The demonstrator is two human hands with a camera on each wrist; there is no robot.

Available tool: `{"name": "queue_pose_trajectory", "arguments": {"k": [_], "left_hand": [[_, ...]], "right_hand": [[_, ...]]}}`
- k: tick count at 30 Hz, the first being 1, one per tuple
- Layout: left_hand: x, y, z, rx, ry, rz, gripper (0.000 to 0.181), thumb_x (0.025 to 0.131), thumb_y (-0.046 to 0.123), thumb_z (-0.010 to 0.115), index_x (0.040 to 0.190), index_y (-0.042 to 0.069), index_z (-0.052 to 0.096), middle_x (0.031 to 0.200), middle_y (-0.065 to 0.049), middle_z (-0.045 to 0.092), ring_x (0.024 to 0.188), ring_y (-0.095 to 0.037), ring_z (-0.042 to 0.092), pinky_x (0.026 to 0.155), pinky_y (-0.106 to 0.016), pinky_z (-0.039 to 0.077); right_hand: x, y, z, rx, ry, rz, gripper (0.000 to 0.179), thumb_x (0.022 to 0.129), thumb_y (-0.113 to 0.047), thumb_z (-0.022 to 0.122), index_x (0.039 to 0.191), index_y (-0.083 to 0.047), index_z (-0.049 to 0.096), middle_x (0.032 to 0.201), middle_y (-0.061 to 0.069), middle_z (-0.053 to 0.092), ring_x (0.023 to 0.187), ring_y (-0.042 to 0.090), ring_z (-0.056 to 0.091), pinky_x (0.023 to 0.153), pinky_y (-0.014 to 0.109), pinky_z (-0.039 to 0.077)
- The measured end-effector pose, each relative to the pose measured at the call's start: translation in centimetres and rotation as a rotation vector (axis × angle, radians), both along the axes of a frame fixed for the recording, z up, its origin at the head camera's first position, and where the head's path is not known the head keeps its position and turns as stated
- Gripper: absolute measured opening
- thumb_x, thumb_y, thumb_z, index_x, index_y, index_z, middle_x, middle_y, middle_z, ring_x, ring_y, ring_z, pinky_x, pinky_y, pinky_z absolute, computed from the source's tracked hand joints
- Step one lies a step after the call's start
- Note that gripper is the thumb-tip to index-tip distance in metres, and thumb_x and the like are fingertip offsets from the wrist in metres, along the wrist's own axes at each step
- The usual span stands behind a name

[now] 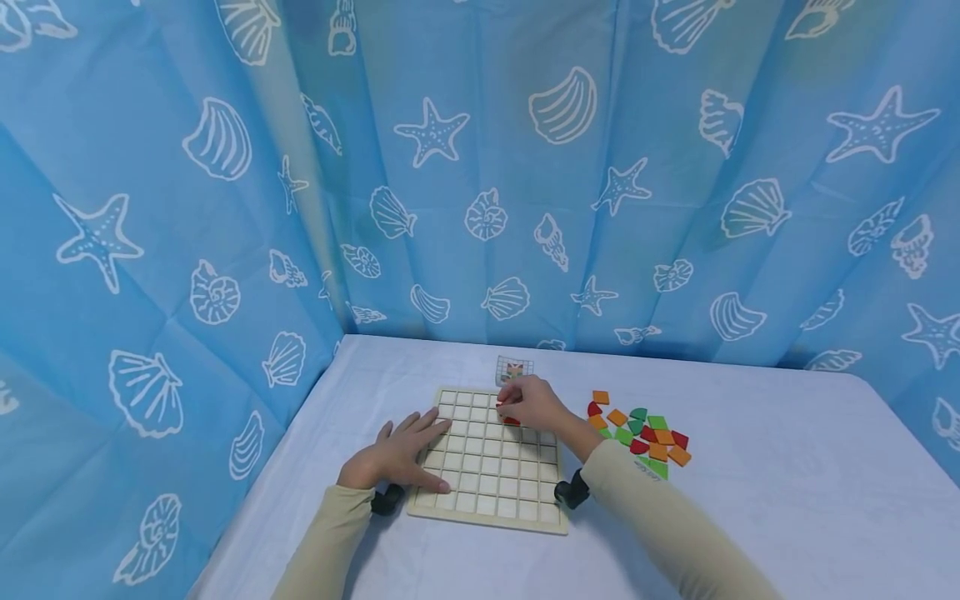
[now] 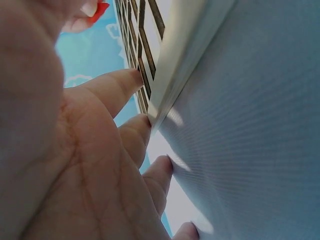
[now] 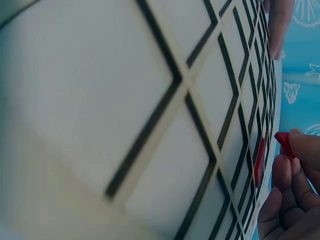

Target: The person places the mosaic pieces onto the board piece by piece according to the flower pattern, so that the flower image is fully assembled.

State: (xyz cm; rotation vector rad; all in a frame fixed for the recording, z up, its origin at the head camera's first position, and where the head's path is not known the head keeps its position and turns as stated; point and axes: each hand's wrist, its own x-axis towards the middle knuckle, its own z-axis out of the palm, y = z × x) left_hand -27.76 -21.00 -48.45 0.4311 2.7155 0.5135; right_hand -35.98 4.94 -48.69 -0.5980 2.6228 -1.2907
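A: State the pose of each hand.

B: The left hand lies palm down at the left side of the grid board, fingers spread; the thumb reaches over the near left cells and the index fingertip touches the edge. Its grip is slack, holding nothing. The right hand is over the board's far right part, forearm slanting in from the lower right.

A: Grip on the right?

B: Closed. Thumb and index finger pinch a red piece; the other fingers curl inward. The piece is near the far end of the grid. Contact with the board cannot be confirmed.

A: Contents of the board?

B: Rows of square cells with a pale base. A second red piece sits in a cell just below the right hand.

A: Items outside it?

B: Loose pieces in red, orange and green lie scattered on the white table, right of the board. A small card lies beyond its far edge.

A: Limits of observation?

B: The right hand covers some far cells and part of the card, whose coloured pattern is too small to read. The right sleeve partly hides the nearest green pieces. In the right wrist view the closest cells are blurred.
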Motion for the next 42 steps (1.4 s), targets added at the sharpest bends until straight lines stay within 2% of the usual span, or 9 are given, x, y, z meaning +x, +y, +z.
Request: {"name": "queue_pose_trajectory", "arguments": {"k": [6,13,21,31,42], "left_hand": [[-0.01,0.01,0.0,-0.005,-0.001,0.003,0.104,0.072,0.06,0.08,0.156,0.026,0.03,0.167,-0.004,0.015,0.154,-0.035,0.01,0.119,-0.066,0.007],[-0.18,-0.01,-0.24,-0.006,-0.002,0.004,0.104,0.072,0.061,0.08,0.157,0.026,0.029,0.167,-0.004,0.015,0.154,-0.034,0.009,0.119,-0.066,0.006],[-0.35,0.0,-0.01,-0.008,0.005,0.001,0.104,0.073,0.061,0.079,0.157,0.026,0.029,0.167,-0.004,0.014,0.154,-0.035,0.009,0.119,-0.066,0.006],[0.03,-0.09,-0.25,-0.014,-0.014,-0.002,0.104,0.072,0.061,0.079,0.157,0.026,0.029,0.167,-0.004,0.014,0.154,-0.035,0.01,0.119,-0.067,0.007],[0.0,0.04,-0.02,-0.019,0.002,0.001,0.103,0.073,0.062,0.078,0.157,0.026,0.029,0.167,-0.004,0.014,0.154,-0.035,0.01,0.119,-0.066,0.007]], "right_hand": [[0.22,-0.57,-0.15,0.032,0.024,0.028,0.007,0.087,-0.011,0.075,0.091,-0.008,0.07,0.083,0.001,0.07,0.073,0.008,0.063,0.065,0.026,0.052],[0.05,-0.65,-0.26,0.093,0.051,0.02,0.004,0.089,-0.015,0.074,0.087,-0.012,0.072,0.08,-0.003,0.07,0.07,0.008,0.062,0.068,0.028,0.053],[-0.26,-0.64,-0.15,0.15,0.079,0.071,0.004,0.091,-0.016,0.072,0.089,-0.014,0.074,0.082,-0.003,0.07,0.074,0.008,0.062,0.071,0.029,0.053],[-0.18,-0.86,-0.47,0.164,0.031,0.091,0.004,0.089,-0.017,0.075,0.091,-0.014,0.075,0.083,-0.004,0.069,0.076,0.007,0.061,0.07,0.027,0.052],[-0.57,-0.9,-0.36,0.176,0.044,0.089,0.004,0.09,-0.018,0.074,0.091,-0.014,0.073,0.084,-0.003,0.068,0.077,0.009,0.06,0.072,0.03,0.052]]}}
